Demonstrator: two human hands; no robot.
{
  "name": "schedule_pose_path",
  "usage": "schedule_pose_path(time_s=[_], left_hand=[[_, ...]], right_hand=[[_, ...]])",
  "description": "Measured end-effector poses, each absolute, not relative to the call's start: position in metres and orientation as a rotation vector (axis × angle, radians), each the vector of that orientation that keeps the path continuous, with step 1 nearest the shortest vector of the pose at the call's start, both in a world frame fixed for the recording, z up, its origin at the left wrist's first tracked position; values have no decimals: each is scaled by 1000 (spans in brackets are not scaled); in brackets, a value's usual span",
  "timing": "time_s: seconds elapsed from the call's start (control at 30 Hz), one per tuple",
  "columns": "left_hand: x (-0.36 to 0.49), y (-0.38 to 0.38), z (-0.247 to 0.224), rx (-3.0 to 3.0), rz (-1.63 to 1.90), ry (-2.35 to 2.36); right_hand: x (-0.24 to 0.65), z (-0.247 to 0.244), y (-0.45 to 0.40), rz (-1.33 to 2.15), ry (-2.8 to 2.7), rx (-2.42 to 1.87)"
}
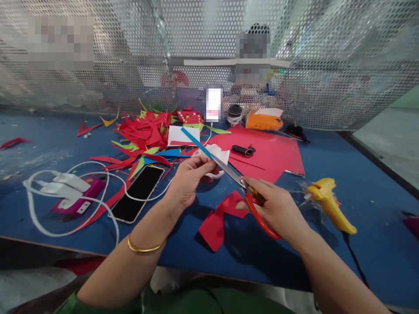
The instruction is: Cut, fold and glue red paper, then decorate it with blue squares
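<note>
Between the thumb and fingers of my left hand (190, 179) is a narrow blue paper strip (196, 142), its free end slanting up and away. My right hand (279, 205) grips red-handled scissors (231, 172). Their blades reach left to the strip, right beside my left thumb; whether they touch the paper I cannot tell. Below the scissors lies a folded or overlapping red paper piece (212, 229) on the blue table. Behind my left fingers sits a crumpled white piece (222, 155), partly hidden.
Coloured scraps (147, 133) heap at the back left. A dark phone (139, 194) and cabled power strip (78, 198) lie left. A red sheet (278, 150) with keys (244, 151) lies behind; a yellow glue gun (330, 203) is right. Perforated mesh (124, 56) stands at the back.
</note>
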State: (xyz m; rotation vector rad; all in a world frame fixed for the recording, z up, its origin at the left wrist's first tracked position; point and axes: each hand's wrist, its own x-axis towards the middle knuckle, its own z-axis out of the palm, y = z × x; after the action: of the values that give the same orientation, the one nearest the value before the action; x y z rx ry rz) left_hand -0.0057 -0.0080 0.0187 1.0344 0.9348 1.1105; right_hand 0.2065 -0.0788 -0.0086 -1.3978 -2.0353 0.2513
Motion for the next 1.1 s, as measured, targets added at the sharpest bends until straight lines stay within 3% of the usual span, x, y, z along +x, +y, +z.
schedule_pose_path(time_s=[0.53, 0.83, 1.1], left_hand=[[-6, -8, 18, 1033, 1087, 941], [-3, -13, 18, 1144, 1090, 990], [16, -36, 11, 1435, 933, 921]], right_hand=[[204, -10, -78, 317, -1917, -1413], [201, 2, -77, 809, -1246, -1295], [187, -6, -81, 1028, -1131, -1174]])
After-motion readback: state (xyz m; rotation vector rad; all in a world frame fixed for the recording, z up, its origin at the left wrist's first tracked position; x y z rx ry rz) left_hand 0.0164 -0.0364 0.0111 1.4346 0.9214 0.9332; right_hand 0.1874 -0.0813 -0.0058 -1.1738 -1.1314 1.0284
